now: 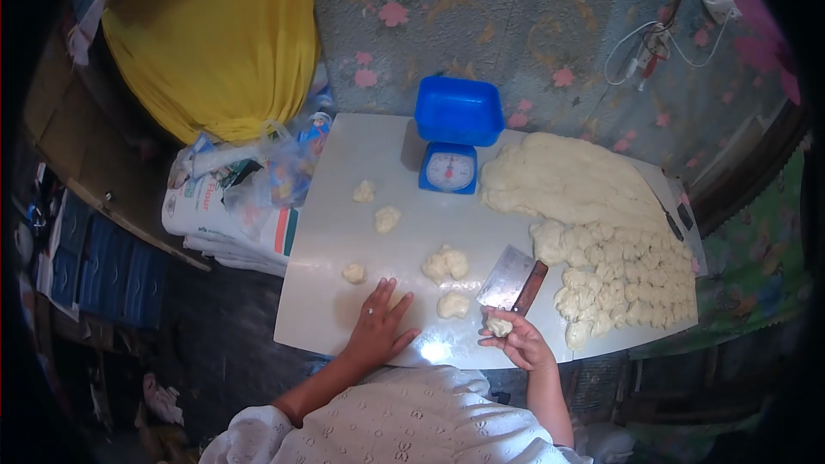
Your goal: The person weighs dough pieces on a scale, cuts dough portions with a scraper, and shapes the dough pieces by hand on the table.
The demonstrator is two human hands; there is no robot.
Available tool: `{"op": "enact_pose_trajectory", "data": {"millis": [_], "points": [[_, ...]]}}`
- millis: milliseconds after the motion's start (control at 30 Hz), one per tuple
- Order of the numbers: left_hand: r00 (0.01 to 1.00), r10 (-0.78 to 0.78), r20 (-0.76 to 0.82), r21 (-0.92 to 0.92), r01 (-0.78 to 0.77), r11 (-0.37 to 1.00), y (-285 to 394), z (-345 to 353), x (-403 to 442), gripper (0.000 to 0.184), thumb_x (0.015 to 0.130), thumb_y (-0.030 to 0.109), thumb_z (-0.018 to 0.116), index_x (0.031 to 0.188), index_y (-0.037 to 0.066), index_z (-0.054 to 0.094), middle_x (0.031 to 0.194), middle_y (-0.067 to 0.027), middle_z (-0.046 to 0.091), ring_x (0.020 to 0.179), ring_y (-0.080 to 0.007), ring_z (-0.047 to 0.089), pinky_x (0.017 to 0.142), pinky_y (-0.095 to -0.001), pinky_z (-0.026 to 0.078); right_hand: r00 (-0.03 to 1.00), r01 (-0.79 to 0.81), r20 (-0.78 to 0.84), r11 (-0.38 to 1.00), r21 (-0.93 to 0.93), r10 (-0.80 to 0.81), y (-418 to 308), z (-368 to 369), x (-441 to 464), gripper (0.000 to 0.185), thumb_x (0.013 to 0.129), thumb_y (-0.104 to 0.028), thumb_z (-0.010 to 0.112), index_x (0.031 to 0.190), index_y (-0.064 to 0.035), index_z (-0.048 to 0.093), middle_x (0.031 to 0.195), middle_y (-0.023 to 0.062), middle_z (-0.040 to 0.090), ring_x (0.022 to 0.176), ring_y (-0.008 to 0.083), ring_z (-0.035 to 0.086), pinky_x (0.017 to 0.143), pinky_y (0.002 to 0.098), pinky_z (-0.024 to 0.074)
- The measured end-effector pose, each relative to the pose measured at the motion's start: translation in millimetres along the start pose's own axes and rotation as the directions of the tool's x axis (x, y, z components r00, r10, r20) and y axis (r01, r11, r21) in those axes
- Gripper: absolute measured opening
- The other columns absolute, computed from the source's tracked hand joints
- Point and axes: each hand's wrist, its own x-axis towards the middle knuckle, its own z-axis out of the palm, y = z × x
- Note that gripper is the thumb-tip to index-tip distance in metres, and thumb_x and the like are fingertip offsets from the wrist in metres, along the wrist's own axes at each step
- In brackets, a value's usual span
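White fabric (382,417) filled the bottom of the frame, closest to my head camera. Just above it, left of centre, I saw the left hand (375,324) laid palm down on the table (331,172), fingers spread. Lower right of centre, the right hand (522,342) pinched a dough piece (498,326) between thumb and fingers, near the table's front edge. Beyond that hand lay a cleaver (507,277), its wooden handle slanting toward the upper right and its blade flat to the left.

Three small lumps (388,220) sat left of centre, the lowest of them near the left fingertips. Two more lumps (444,265) lay in the middle, one larger than the other. At the right I had a crowd of cut dough (632,279), pressed close together, and above it a broad slab (571,176). A blue scale (449,169) stood at upper centre, bearing a blue tray (460,116). Upper left, a yellow cloth (223,39) hung above a flour sack (202,206).
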Motion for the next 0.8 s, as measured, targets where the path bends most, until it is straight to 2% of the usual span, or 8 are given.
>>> {"op": "enact_pose_trajectory", "data": {"millis": [67,200,300,367,500,567,667,800], "points": [[1.000,0.007,0.002,-0.004,-0.007,1.000,-0.4,0.0,0.2,0.062,0.081,0.036,0.064,0.131,0.006,0.041,0.139,-0.0242,0.028,0.130,-0.0414,0.028,0.102,-0.0506,0.029,1.000,0.016,0.015,0.988,-0.155,-0.014,-2.0,2.3,0.6,0.045,0.082,-0.004,0.058,0.126,-0.0069,0.050,0.145,0.0146,0.028,0.114,0.0284,0.050,0.097,0.0476,0.0398],[1.000,0.024,0.007,-0.012,-0.024,1.000,-0.5,-1.1,0.9,0.063,0.081,0.036,0.064,0.131,0.006,0.041,0.138,-0.0233,0.029,0.130,-0.0408,0.028,0.101,-0.0507,0.029,0.998,0.031,0.058,0.987,-0.159,-0.022,-2.5,1.1,0.5,0.042,0.079,0.000,0.057,0.121,-0.0040,0.055,0.147,0.0130,0.023,0.117,0.0289,0.048,0.098,0.0480,0.0388],[0.999,0.023,0.025,-0.025,-0.022,0.999,2.6,-4.9,2.8,0.063,0.081,0.036,0.064,0.131,0.006,0.041,0.137,-0.0230,0.030,0.130,-0.0404,0.029,0.101,-0.0506,0.029,0.999,0.012,0.050,0.992,-0.127,-0.006,-1.4,-0.4,0.3,0.042,0.078,0.002,0.056,0.120,-0.0030,0.055,0.145,0.0143,0.026,0.115,0.0286,0.050,0.097,0.0470,0.0406],[0.999,0.025,0.019,-0.031,-0.025,0.999,3.3,-5.7,4.0,0.063,0.081,0.036,0.064,0.131,0.006,0.041,0.137,-0.0229,0.030,0.130,-0.0402,0.029,0.101,-0.0506,0.029,0.999,0.028,-0.019,0.992,-0.127,-0.031,0.1,0.3,0.0,0.040,0.079,0.002,0.056,0.119,-0.0027,0.056,0.139,0.0171,0.037,0.107,0.0276,0.056,0.093,0.0443,0.0449],[0.998,0.039,0.039,-0.049,-0.037,0.998,-0.9,-2.3,0.4,0.065,0.081,0.035,0.065,0.132,0.005,0.038,0.140,-0.0220,0.026,0.132,-0.0401,0.025,0.103,-0.0509,0.026,0.998,-0.015,-0.067,0.988,-0.151,0.005,-2.2,1.1,-2.0,0.041,0.082,-0.001,0.056,0.122,-0.0040,0.054,0.131,0.0189,0.045,0.098,0.0264,0.060,0.089,0.0415,0.0483],[0.998,0.035,0.048,-0.049,-0.033,0.998,-1.4,-2.0,-0.2,0.065,0.081,0.035,0.065,0.132,0.005,0.038,0.140,-0.0218,0.027,0.132,-0.0401,0.025,0.103,-0.0510,0.026,0.999,-0.045,-0.029,0.999,0.014,0.046,-2.4,-0.8,-3.8,0.048,0.084,-0.002,0.056,0.131,-0.0072,0.046,0.129,0.0190,0.047,0.096,0.0265,0.061,0.088,0.0414,0.0487],[0.998,0.030,0.054,-0.052,-0.027,0.998,-2.0,-2.2,0.3,0.065,0.081,0.035,0.065,0.131,0.005,0.038,0.140,-0.0215,0.027,0.132,-0.0401,0.025,0.103,-0.0509,0.026,0.996,-0.085,-0.003,0.989,0.120,0.086,-6.6,-1.3,-2.6,0.059,0.083,-0.001,0.056,0.138,-0.0116,0.036,0.130,0.0186,0.047,0.100,0.0277,0.060,0.088,0.0419,0.0490],[0.997,0.024,0.071,-0.077,-0.019,0.997,-3.9,-2.0,-1.2,0.065,0.081,0.035,0.065,0.131,0.004,0.037,0.139,-0.0211,0.029,0.132,-0.0400,0.025,0.103,-0.0508,0.026,0.999,-0.027,-0.023,0.996,-0.088,0.025,2.1,8.1,-2.7,0.069,0.082,0.001,0.057,0.142,-0.0138,0.028,0.126,0.0213,0.049,0.100,0.0297,0.060,0.085,0.0404,0.0518]]}}
